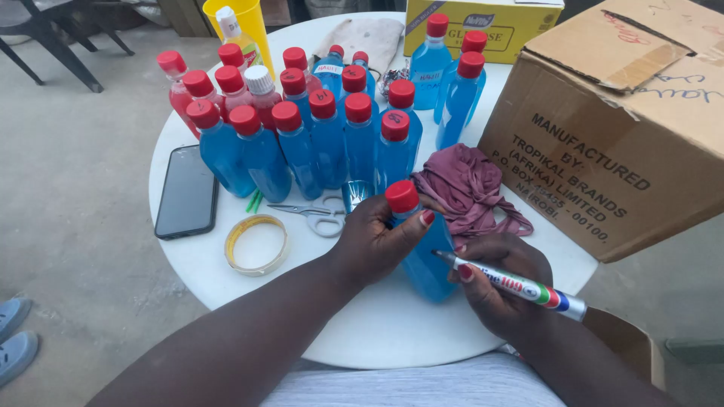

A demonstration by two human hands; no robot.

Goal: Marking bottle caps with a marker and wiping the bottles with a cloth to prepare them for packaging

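My left hand (377, 237) grips a tilted blue-liquid bottle (424, 260) with a red cap, held over the near part of the round white table (377, 332). A marker pen (520, 285) sits in my right hand (498, 283), its tip pointing at the side of that bottle. Behind them stand several blue bottles with red caps (328, 147) in rows, some caps with dark marks on top. Several pink-liquid bottles (226, 94) stand at the back left.
On the table lie a dark phone (187, 192), a tape roll (256, 243), scissors (317, 215), a maroon cloth (467, 188). A big cardboard box (618, 128) stands right, a yellow box (483, 26) and yellow cup (241, 22) at the back. Grey shoes (15, 335) rest on the floor left.
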